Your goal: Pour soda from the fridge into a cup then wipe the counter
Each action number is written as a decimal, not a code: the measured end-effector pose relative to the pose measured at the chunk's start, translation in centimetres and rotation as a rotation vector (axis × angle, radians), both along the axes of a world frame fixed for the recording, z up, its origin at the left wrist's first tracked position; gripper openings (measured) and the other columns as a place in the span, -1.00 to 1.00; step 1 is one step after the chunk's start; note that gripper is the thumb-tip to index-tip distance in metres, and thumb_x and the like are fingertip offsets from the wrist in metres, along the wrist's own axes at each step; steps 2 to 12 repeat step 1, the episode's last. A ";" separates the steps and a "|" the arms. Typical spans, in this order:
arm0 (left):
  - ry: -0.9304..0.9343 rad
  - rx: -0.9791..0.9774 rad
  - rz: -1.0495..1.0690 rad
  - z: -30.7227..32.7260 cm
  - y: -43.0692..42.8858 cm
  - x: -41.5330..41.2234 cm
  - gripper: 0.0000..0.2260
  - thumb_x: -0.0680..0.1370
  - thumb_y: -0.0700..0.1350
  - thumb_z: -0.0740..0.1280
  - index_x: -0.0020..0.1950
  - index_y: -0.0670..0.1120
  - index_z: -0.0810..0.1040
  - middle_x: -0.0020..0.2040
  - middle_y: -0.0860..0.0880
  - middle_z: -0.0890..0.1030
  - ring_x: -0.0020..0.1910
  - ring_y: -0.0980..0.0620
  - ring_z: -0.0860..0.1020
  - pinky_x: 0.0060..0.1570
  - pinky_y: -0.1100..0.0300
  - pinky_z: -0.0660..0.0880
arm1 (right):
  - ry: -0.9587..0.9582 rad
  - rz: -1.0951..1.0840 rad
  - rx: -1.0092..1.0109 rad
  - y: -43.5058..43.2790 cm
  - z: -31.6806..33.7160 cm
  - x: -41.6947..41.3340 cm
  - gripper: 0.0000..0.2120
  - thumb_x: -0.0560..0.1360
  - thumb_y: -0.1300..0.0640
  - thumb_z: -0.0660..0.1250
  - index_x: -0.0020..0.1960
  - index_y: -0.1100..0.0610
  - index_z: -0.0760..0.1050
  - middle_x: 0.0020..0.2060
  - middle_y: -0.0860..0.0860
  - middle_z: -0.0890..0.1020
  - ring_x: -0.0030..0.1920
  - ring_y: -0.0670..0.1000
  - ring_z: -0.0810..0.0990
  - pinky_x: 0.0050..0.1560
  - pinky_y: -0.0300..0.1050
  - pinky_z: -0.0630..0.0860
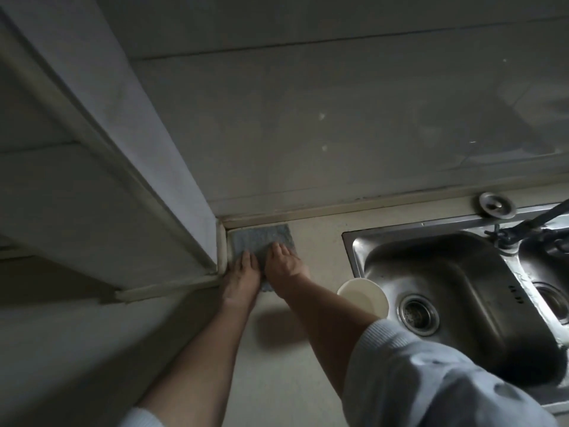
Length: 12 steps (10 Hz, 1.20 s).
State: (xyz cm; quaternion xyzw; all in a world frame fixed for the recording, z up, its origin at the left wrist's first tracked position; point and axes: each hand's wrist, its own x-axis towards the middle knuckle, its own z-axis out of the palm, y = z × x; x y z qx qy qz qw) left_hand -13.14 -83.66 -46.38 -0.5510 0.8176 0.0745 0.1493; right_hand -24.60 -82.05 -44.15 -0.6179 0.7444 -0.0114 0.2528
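No text is legible; the sink bears small dark marks (perhaps a stamp).

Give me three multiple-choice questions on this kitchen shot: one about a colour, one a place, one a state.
1. What colour is the cup? A. red B. white C. black
2. Where is the cloth? A. over the cup B. in the counter corner C. on the floor
3. The hands' state? A. left hand and right hand both press the cloth B. one lifts the cup C. both hang idle
Key: 1 B, its rim looks white; 2 B, it sits against the wall; 3 A, fingers lie flat on it.
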 end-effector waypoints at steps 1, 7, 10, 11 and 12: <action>-0.030 0.016 -0.057 3.0 1.2 0.7 -0.69 0.60 -0.30 0.11 0.32 -0.22 0.45 0.27 -0.21 0.50 0.22 -0.20 0.54 0.18 -0.05 0.50 | 0.047 0.074 0.028 1.3 3.1 0.2 -0.68 0.62 0.18 0.15 0.33 0.22 0.47 0.30 0.16 0.53 0.32 0.16 0.50 0.26 -0.04 0.42; -0.030 0.016 -0.057 3.0 1.2 0.7 -0.69 0.60 -0.30 0.11 0.32 -0.22 0.45 0.27 -0.21 0.50 0.22 -0.20 0.54 0.18 -0.05 0.50 | 0.047 0.074 0.028 1.3 3.1 0.2 -0.68 0.62 0.18 0.15 0.33 0.22 0.47 0.30 0.16 0.53 0.32 0.16 0.50 0.26 -0.04 0.42; -0.030 0.016 -0.057 3.0 1.2 0.7 -0.69 0.60 -0.30 0.11 0.32 -0.22 0.45 0.27 -0.21 0.50 0.22 -0.20 0.54 0.18 -0.05 0.50 | 0.047 0.074 0.028 1.3 3.1 0.2 -0.68 0.62 0.18 0.15 0.33 0.22 0.47 0.30 0.16 0.53 0.32 0.16 0.50 0.26 -0.04 0.42; -0.030 0.016 -0.057 3.0 1.2 0.7 -0.69 0.60 -0.30 0.11 0.32 -0.22 0.45 0.27 -0.21 0.50 0.22 -0.20 0.54 0.18 -0.05 0.50 | 0.047 0.074 0.028 1.3 3.1 0.2 -0.68 0.62 0.18 0.15 0.33 0.22 0.47 0.30 0.16 0.53 0.32 0.16 0.50 0.26 -0.04 0.42; -0.030 0.016 -0.057 3.0 1.2 0.7 -0.69 0.60 -0.30 0.11 0.32 -0.22 0.45 0.27 -0.21 0.50 0.22 -0.20 0.54 0.18 -0.05 0.50 | 0.047 0.074 0.028 1.3 3.1 0.2 -0.68 0.62 0.18 0.15 0.33 0.22 0.47 0.30 0.16 0.53 0.32 0.16 0.50 0.26 -0.04 0.42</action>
